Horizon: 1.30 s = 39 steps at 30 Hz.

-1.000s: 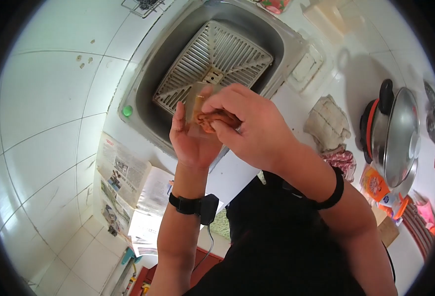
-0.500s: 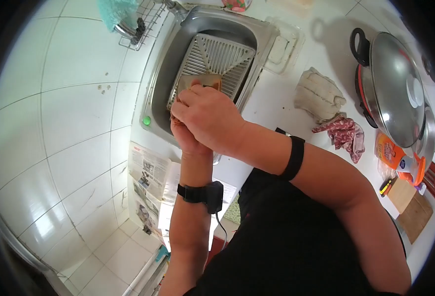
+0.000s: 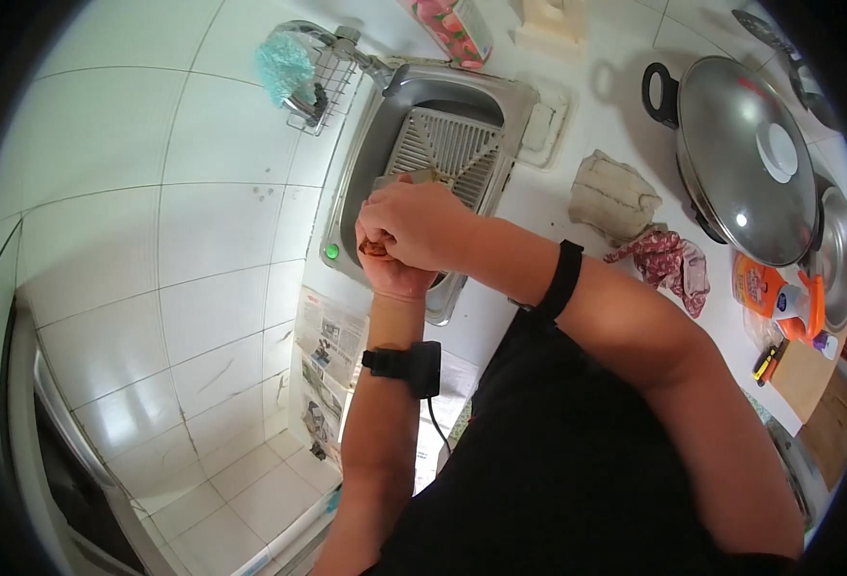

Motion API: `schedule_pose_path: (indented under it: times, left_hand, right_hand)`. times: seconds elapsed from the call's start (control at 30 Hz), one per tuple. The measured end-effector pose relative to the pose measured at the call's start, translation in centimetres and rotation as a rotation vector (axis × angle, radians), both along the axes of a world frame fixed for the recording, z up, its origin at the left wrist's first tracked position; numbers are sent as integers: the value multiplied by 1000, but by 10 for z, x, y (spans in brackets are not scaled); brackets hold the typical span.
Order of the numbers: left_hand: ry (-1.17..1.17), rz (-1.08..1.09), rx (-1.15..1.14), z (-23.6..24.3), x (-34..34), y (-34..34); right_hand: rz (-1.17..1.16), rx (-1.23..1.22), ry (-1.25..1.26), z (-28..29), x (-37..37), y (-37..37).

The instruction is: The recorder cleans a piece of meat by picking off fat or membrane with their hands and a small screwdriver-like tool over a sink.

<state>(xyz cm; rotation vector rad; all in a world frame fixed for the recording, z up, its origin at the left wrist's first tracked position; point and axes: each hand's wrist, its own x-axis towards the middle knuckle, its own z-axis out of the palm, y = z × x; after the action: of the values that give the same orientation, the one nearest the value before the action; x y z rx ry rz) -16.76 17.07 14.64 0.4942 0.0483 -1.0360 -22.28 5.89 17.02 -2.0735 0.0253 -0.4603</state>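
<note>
Over the near part of the steel sink [image 3: 348,219] my hands are pressed together. My right hand [image 3: 425,223] lies on top, its fingers curled down over my left hand [image 3: 402,279]. Both are closed round a small brownish-orange thing [image 3: 375,250]; only a scrap shows between the fingers, so I cannot make out its kind. A slotted metal rack [image 3: 447,139] lies in the basin just beyond them. On its near part, partly behind my right hand, is a flat, pale brownish piece [image 3: 423,177].
A tap [image 3: 370,65] and a wire rack with a teal mesh scrubber [image 3: 285,69] are at the sink's far left. Right of the sink lie a beige cloth [image 3: 615,197], a red patterned cloth [image 3: 663,269], a lidded pan [image 3: 745,158] and an orange spray bottle [image 3: 764,291].
The whole view has shifted, so the sink and counter sit lower and the tap shows more fully. My hands stay clasped, now nearer the sink's front edge.
</note>
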Motion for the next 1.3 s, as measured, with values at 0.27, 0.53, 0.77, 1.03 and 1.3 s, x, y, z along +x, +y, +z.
schedule_pose_path:
  times: [0.27,0.53,0.77,1.03,1.3]
  left_hand:
    - [-9,48,-320,11,-12,-17]
    - [-12,-34,-24,17,14,-1]
    - [-49,-102,144,34,22,12]
    - [-182,91,85,62,18,-2]
    - [-83,179,-125,53,17,-2]
  right_hand:
    - [-509,193,-132,18,-4,14]
    - [-127,-47,-238,18,-7,-10]
    - [125,-187,1,39,14,-23]
    - [-221,180,-327,49,19,2]
    - [-272,519,-419,66,13,-9]
